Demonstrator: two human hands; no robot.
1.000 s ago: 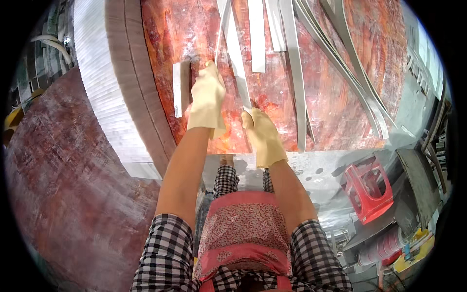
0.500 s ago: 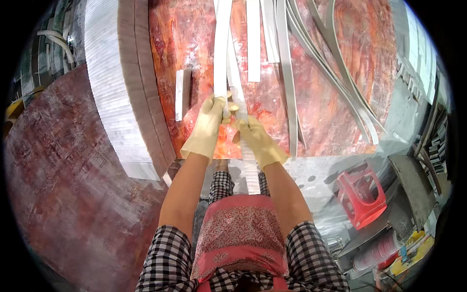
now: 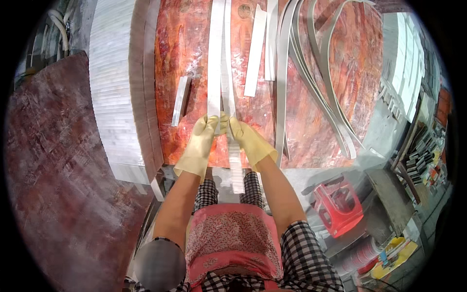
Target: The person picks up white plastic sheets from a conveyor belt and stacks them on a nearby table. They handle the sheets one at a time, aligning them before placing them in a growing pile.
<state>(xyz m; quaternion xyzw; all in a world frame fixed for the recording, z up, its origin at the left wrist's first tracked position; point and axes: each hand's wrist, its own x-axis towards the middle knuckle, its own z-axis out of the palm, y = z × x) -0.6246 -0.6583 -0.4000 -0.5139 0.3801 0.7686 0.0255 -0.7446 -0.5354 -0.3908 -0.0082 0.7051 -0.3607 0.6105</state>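
Observation:
Both my hands wear pale yellow gloves and sit close together near the front edge of a red-stained work board (image 3: 194,48). My left hand (image 3: 199,143) pinches the near end of a long white strip (image 3: 214,58), which runs away to the far edge. Just beside it, my right hand (image 3: 250,141) grips a second long strip (image 3: 236,175); its ribbed-looking near end hangs past the board's edge toward my apron. The two strips lie side by side, narrowing together at the far end. Glove fingers partly hide the strips where I hold them.
A short white piece (image 3: 181,100) lies left of my hands, another strip (image 3: 255,53) to their right. Several long curved strips (image 3: 311,68) bend across the board's right side. A tall stack of white strips (image 3: 114,87) lines the left. A red plastic stool (image 3: 338,207) stands at lower right.
Both hands have come nearer to me. The two held strips, crossed before, now run side by side. The strip right of them now lies tilted. The whole view has shifted a little.

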